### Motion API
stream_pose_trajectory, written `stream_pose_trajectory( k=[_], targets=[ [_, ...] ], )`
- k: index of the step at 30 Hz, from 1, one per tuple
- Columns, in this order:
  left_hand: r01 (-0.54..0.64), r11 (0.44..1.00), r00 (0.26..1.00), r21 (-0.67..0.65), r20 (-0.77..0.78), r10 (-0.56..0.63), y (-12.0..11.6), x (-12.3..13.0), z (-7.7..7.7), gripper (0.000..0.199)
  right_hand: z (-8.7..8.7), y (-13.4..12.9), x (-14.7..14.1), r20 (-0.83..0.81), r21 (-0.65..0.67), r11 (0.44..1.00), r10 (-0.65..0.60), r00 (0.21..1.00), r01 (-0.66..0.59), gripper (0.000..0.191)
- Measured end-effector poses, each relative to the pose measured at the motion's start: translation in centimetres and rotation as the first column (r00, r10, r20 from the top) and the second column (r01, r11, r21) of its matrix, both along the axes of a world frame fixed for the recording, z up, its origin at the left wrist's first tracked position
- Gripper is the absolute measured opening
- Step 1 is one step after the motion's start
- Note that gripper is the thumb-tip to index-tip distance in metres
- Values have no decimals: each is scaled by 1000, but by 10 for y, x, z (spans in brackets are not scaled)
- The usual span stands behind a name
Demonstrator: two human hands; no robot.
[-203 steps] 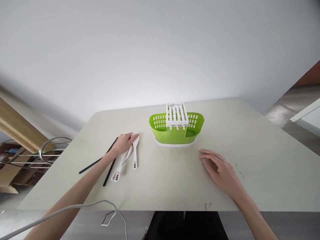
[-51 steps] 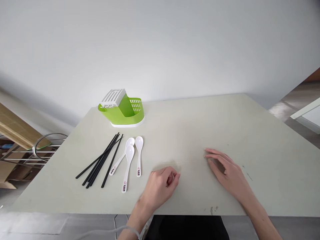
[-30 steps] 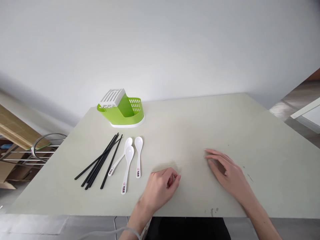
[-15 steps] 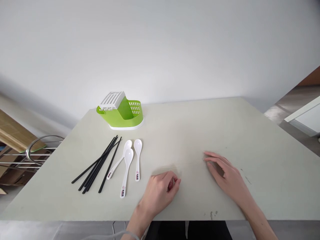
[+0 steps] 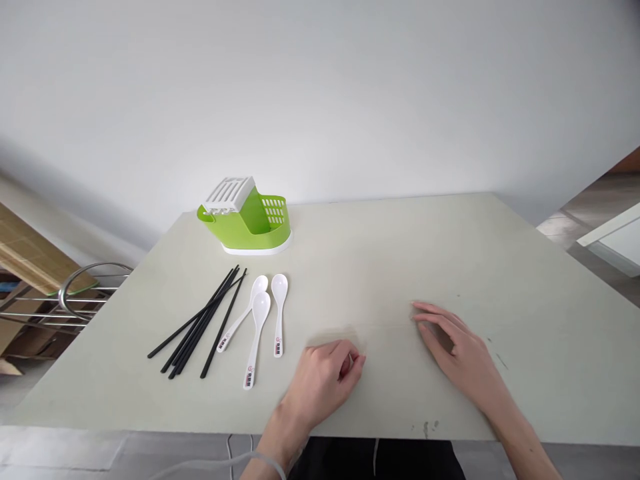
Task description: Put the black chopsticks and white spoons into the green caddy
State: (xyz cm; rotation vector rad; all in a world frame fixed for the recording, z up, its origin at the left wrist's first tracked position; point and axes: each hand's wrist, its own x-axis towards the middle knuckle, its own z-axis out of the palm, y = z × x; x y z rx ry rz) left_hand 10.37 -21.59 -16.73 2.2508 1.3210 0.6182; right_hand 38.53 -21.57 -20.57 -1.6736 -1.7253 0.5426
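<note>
My left hand (image 5: 325,381) rests on the table near its front edge, fingers curled into a loose fist with nothing visible in them. To the right, my right hand (image 5: 463,357) lies on the tabletop with its fingers extended and slightly apart, holding nothing. Left of my left hand are three white spoons: a right one (image 5: 279,317), a front one (image 5: 257,333) and a back one (image 5: 257,287) partly overlapped by the front one. Beyond them to the left, several black chopsticks (image 5: 200,325) lie in a crossed bunch. Behind stands a green and white utensil holder (image 5: 235,230).
The pale table (image 5: 360,247) meets a white wall (image 5: 350,100) at the back. A metal rack (image 5: 80,293) with a wooden board (image 5: 40,250) stands off the left edge. A grey cable (image 5: 215,463) hangs by my left forearm. A white piece of furniture (image 5: 615,240) is at far right.
The camera view has shifted slightly, so everything on the table appears a little further right. Both hands keep their poses, and none of the objects has visibly moved on the table.
</note>
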Motion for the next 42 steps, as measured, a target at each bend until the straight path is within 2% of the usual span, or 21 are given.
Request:
stream_pose_trajectory(
  k=[7,13,15,17,20,23,25,27,30,35,38,42],
  targets=[
    [0,999,1000,-50,24,1,0,-1,0,22,0,-1,0,5,14,1000,3,1000,-3,30],
    [53,985,992,-161,123,-34,1,-16,20,23,1,-1,-1,10,9,1000,-9,1000,8,29],
    [-17,990,984,-138,172,41,5,-30,31,26,1,-1,-1,3,7,1000,-10,1000,10,29],
    [-174,981,958,-84,218,188,13,-51,42,31,2,-1,-2,-10,-1,1000,-11,1000,11,28],
    [-434,901,878,13,227,420,28,-88,57,35,2,-1,-2,-25,-17,1000,-7,1000,6,29],
    [-600,795,799,85,109,591,39,-125,63,35,1,-2,-2,-35,-16,1000,3,999,-3,30],
    [-615,766,777,187,-23,629,44,-146,62,38,0,-1,-1,-33,-9,1000,6,999,-6,30],
    [-591,766,755,252,-161,636,47,-163,58,47,0,-1,-1,-24,-3,1000,6,1000,-6,30],
    [-595,781,716,189,-317,622,49,-184,49,67,0,-2,-1,-13,-6,1000,1,1000,-1,30],
    [-601,794,703,93,-412,580,49,-201,45,81,-1,-2,-1,-16,-8,1000,12,1000,-12,29],
    [-613,787,660,77,-498,563,50,-208,45,88,-1,-2,-1,-16,8,1000,12,1000,-11,28],
    [-623,776,614,97,-554,562,51,-221,46,83,0,-2,-2,-23,11,1000,9,1000,-9,28]
  ],
)
